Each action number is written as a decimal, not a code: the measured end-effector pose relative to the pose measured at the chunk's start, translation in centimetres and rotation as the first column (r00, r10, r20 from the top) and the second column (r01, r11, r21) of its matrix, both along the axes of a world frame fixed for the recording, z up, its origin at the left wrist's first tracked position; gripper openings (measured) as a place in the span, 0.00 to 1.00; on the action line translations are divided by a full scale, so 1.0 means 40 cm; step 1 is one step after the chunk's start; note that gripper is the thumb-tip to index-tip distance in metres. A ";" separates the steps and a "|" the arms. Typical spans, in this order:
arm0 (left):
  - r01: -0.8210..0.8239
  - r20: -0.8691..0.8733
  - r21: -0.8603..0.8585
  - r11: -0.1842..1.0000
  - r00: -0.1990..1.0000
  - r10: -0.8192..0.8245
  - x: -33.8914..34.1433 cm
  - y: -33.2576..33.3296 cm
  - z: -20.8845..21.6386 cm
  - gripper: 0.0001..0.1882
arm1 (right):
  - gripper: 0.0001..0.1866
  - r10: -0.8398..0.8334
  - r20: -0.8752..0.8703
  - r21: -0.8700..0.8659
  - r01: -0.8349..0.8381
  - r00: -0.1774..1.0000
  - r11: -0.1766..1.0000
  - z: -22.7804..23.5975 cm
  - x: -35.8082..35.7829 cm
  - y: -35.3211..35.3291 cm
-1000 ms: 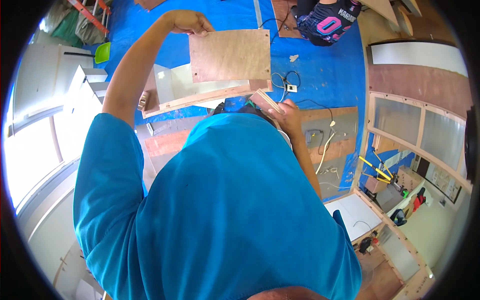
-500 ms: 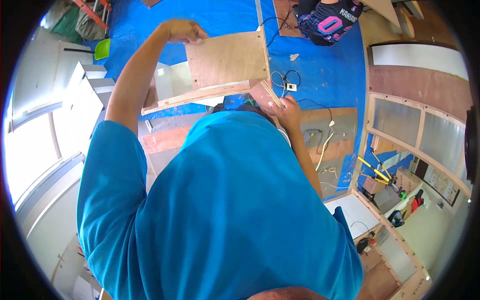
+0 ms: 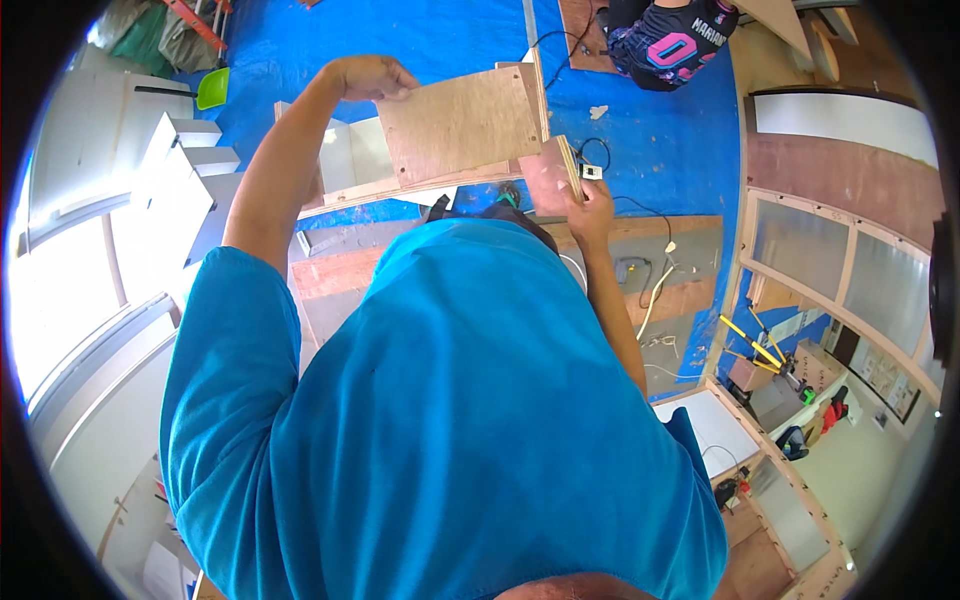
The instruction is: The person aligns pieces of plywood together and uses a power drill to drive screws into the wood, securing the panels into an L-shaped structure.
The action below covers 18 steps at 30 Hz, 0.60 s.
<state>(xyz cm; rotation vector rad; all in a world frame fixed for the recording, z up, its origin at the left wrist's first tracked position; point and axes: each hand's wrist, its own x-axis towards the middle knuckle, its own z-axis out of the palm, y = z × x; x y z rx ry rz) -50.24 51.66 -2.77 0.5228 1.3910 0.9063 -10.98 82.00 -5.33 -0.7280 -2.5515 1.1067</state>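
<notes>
we see a plain bright blue short-sleeved t-shirt filling the frame from centre to 6 o'clock, its fabric softly creased. the sleeve at 9 o'clock ends above the elbow; both forearms are bare, without watch or gloves.

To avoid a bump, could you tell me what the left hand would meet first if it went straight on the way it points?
The left hand points right along the plywood panel it grips, so probably that panel; depth is unclear.

Blue shirt hides plywood panel's (probably lower) edge.
</notes>
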 end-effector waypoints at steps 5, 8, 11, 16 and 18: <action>0.050 -0.013 -0.034 0.998 0.999 -0.050 -0.006 0.018 0.018 0.21 | 0.14 -0.022 -0.019 0.050 0.023 1.000 0.998 -0.036 -0.001 0.024; 0.135 -0.151 -0.101 0.986 0.977 -0.150 -0.007 0.006 -0.004 0.22 | 0.14 -0.038 -0.024 0.044 0.039 0.999 0.998 -0.039 -0.034 0.019; 0.069 0.004 -0.031 0.997 0.998 -0.069 0.009 0.010 -0.032 0.24 | 0.13 0.009 -0.013 0.074 -0.008 1.000 0.997 -0.064 -0.054 0.043; 0.064 0.086 -0.048 0.997 0.994 -0.060 0.029 0.014 -0.049 0.26 | 0.13 0.001 0.049 0.054 -0.004 0.999 0.999 -0.104 -0.090 0.057; 0.066 0.084 -0.065 0.996 0.995 -0.060 0.038 0.017 -0.056 0.26 | 0.13 0.015 0.000 0.047 -0.015 1.000 0.999 -0.126 -0.105 0.061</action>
